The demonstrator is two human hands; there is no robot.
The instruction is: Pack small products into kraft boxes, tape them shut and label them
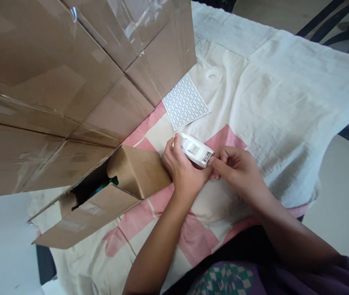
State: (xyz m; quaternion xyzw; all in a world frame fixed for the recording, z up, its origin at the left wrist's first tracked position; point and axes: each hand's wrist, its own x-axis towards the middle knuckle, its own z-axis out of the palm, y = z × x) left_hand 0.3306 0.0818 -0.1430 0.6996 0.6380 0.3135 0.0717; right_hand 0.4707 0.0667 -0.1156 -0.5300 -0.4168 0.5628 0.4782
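A small white oblong device (193, 148) with a rounded outline, a paler panel and a dark printed label (207, 157) at its right end lies in my left hand (182, 164). The fingers of that hand wrap round its left side and underside. My right hand (231, 164) has its thumb and index finger pinched at the device's right end, beside the label. Whether anything sits between those fingertips is too small to tell. Just beyond the device lies a white sheet of outlined stickers (185, 102).
Stacked, taped cardboard boxes (100, 61) rise at the left and back. An open cardboard carton (143, 168) with something green inside stands left of my hands. A whitish ring-shaped item (213, 76) lies on the pink-and-cream cloth (269, 110).
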